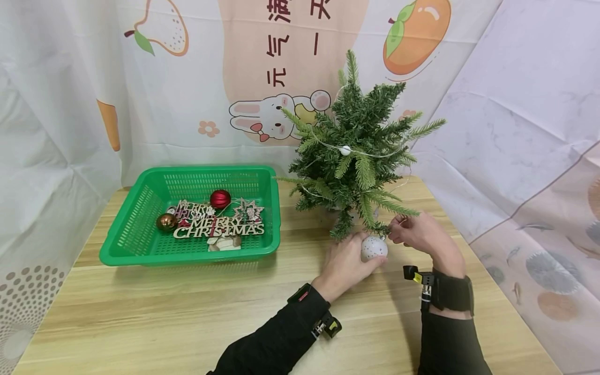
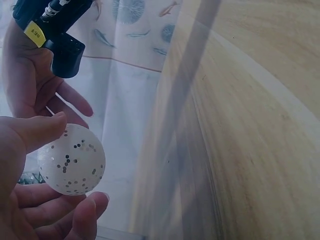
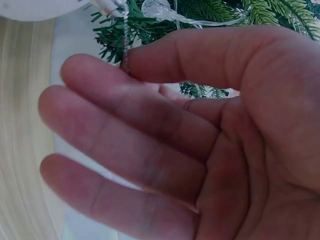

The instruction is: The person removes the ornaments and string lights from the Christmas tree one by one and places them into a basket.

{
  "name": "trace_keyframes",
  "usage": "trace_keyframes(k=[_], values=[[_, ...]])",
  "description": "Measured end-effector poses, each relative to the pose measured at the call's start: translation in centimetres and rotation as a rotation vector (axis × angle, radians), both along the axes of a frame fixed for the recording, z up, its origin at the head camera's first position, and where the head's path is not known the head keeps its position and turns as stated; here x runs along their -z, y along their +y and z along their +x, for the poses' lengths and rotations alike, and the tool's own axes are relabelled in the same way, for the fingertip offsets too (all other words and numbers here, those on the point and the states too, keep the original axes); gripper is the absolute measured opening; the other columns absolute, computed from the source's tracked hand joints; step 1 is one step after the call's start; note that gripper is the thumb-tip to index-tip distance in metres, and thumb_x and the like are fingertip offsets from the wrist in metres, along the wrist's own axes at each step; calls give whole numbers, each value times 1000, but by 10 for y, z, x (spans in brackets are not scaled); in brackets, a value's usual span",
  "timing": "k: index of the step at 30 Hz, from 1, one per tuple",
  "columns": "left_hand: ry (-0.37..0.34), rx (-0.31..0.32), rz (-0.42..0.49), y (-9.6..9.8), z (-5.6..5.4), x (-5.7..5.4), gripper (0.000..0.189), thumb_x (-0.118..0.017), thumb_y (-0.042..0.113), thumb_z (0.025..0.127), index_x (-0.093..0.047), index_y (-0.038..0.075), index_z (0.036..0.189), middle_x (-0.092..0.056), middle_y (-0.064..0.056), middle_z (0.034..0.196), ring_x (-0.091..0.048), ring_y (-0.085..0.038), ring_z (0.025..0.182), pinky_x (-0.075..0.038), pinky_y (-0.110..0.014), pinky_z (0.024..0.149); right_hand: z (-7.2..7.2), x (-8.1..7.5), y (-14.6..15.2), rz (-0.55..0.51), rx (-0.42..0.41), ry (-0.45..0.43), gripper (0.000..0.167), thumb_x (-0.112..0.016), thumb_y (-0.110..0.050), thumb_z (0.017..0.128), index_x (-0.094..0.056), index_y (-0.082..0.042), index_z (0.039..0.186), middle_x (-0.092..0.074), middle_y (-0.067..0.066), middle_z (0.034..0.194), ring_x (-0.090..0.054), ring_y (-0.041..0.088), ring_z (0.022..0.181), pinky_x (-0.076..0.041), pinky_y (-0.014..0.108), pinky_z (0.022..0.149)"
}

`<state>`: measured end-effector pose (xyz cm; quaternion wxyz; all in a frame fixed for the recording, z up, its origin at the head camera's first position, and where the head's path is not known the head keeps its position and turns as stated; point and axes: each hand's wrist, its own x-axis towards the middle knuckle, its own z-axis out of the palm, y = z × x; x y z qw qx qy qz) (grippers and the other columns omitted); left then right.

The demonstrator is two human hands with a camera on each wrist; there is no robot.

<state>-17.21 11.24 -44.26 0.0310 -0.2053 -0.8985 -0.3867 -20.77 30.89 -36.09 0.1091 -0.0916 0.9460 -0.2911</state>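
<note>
Currently, left hand (image 1: 344,263) has fingers curled round the white ball (image 1: 374,249), just below the tree (image 1: 349,174); right hand (image 1: 422,237), right of it, pinches the string (image 3: 126,37) at thumb tip, other fingers loosely extended.

Gap between basket (image 1: 187,259) and left hand (image 1: 344,264)

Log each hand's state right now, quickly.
Left hand: holding the white speckled ball between thumb and fingers.
Right hand: pinching the ball's thin string between thumb and finger.
</note>
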Motion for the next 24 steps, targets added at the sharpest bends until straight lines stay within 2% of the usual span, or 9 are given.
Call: trace_keyframes(k=[4, 9, 14, 19, 24], values=[[17, -1, -27, 0, 0, 2, 69, -74, 57, 88, -60, 12, 138, -70, 0, 109, -60, -3, 73, -40, -12, 50, 0, 2, -2, 17, 22, -51, 16, -59, -15, 100, -67, -2, 99, -74, 7, 88, -70, 20, 79, -57, 36, 68], [12, 6, -46, 0, -1, 3, 65, -76, 55, 87, -62, 12, 134, -70, 2, 100, -54, 0, 62, -40, -13, 46, 0, 5, -2, 57, 50, -97, 22, -56, -17, 101, -67, 1, 108, -75, 8, 90, -70, 21, 78, -55, 34, 66], [11, 10, -69, 0, -1, 3, 67, -75, 57, 87, -62, 13, 136, -70, 3, 96, -50, 1, 58, -39, -15, 45, 1, 5, -1, 65, 12, -131, 22, -54, -13, 101, -64, 4, 109, -74, 8, 92, -72, 27, 84, -57, 35, 67], [-7, 10, -63, -1, -2, 2, 67, -75, 57, 86, -62, 13, 136, -68, 5, 93, -52, 0, 61, -40, -16, 46, 4, 2, 2, 69, -47, -107, 21, -58, -12, 100, -64, 7, 108, -72, 9, 92, -71, 27, 83, -57, 37, 69], [-9, 13, -77, -2, -1, 1, 68, -77, 58, 85, -63, 14, 135, -67, 6, 92, -51, 0, 60, -40, -16, 46, 6, 1, 5, 90, -134, -35, 13, -60, -9, 98, -68, 2, 96, -71, 3, 86, -70, 21, 78, -56, 35, 69]])
